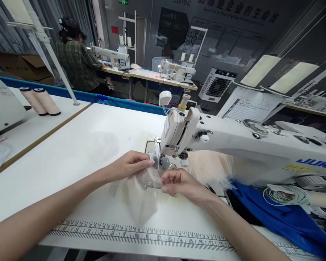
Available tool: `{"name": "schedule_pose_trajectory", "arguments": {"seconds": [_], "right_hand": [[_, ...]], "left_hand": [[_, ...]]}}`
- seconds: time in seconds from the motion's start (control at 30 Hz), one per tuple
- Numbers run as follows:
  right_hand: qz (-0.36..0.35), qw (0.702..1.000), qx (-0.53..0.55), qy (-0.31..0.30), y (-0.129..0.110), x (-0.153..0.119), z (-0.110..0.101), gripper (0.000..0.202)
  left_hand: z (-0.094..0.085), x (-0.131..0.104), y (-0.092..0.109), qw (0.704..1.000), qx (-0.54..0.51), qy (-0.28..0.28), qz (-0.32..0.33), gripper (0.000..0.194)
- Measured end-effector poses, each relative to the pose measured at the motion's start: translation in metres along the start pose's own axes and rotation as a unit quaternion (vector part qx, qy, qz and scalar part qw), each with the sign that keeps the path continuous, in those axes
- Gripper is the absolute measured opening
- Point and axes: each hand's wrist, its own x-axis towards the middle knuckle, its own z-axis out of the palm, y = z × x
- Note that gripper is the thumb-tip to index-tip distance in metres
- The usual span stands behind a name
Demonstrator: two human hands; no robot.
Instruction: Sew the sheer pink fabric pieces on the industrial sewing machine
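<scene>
A piece of thin, see-through pale fabric [141,199] hangs between my two hands and trails onto the white table in front of the sewing machine [176,130]. My left hand [134,165] pinches its upper edge, with the fingertips just left of the needle area and over the metal plate [165,163]. Lower and to the right, my right hand [179,183] is closed on the fabric's right edge, thumb against curled fingers. Behind the right hand, under the machine arm, lies a heap of pale peach fabric [209,168].
A printed ruler [152,237] runs along the table's front edge. Blue cloth [277,214] and a coil of cord [286,195] lie at the right. Two thread cones [40,101] stand on the left table. A person [77,61] sits at another machine in the back.
</scene>
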Motion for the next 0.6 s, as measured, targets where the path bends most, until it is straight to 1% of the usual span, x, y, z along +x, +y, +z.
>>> {"name": "schedule_pose_trajectory", "arguments": {"seconds": [0.07,0.13,0.17,0.23,0.27,0.3,0.33,0.37,0.4,0.43,0.47,0.5,0.53,0.57,0.6], "right_hand": [[0.003,1.0,-0.018,0.014,-0.002,0.001,0.006,0.025],[-0.001,0.999,-0.029,0.04,-0.003,0.001,0.012,0.025],[-0.01,0.998,-0.029,0.056,-0.003,0.001,0.015,0.025],[-0.041,0.995,-0.023,0.082,-0.002,-0.001,0.02,0.024],[-0.055,0.995,-0.015,0.085,-0.002,-0.001,0.023,0.023],[-0.064,0.995,-0.002,0.082,-0.002,-0.002,0.025,0.023],[-0.069,0.995,0.013,0.073,-0.001,-0.003,0.028,0.024],[-0.07,0.995,0.026,0.062,-0.001,-0.003,0.03,0.028],[-0.072,0.995,0.036,0.054,-0.002,-0.003,0.033,0.03],[-0.076,0.995,0.038,0.051,-0.002,-0.002,0.036,0.028],[-0.082,0.995,0.034,0.051,-0.003,-0.001,0.039,0.023],[-0.09,0.994,0.026,0.05,-0.005,0.0,0.043,0.016],[-0.098,0.994,0.017,0.047,-0.007,0.001,0.047,0.012],[-0.105,0.994,0.008,0.04,-0.01,0.002,0.052,0.012],[-0.115,0.993,-0.003,0.034,-0.012,0.003,0.056,0.012]], "left_hand": [[-0.002,-0.003,0.011,0.997,0.072,0.015,0.026,0.047],[0.002,-0.012,0.027,0.98,0.186,0.032,0.068,0.046],[0.007,-0.019,0.035,0.962,0.253,0.037,0.096,0.044],[0.021,-0.04,0.051,0.912,0.377,0.028,0.162,0.039],[0.028,-0.052,0.058,0.89,0.42,0.007,0.176,0.037],[0.035,-0.064,0.063,0.88,0.441,-0.033,0.175,0.033],[0.039,-0.074,0.065,0.881,0.439,-0.087,0.154,0.029],[0.041,-0.082,0.065,0.89,0.418,-0.124,0.134,0.027],[0.04,-0.087,0.062,0.906,0.386,-0.13,0.112,0.026],[0.036,-0.089,0.056,0.927,0.35,-0.094,0.094,0.024],[0.03,-0.088,0.048,0.946,0.313,-0.031,0.08,0.021],[0.022,-0.085,0.039,0.956,0.278,0.057,0.072,0.018],[0.012,-0.08,0.03,0.959,0.251,0.12,0.061,0.025],[0.002,-0.074,0.021,0.968,0.218,0.117,0.052,0.048],[-0.007,-0.07,0.013,0.982,0.173,0.07,0.034,0.061]]}}
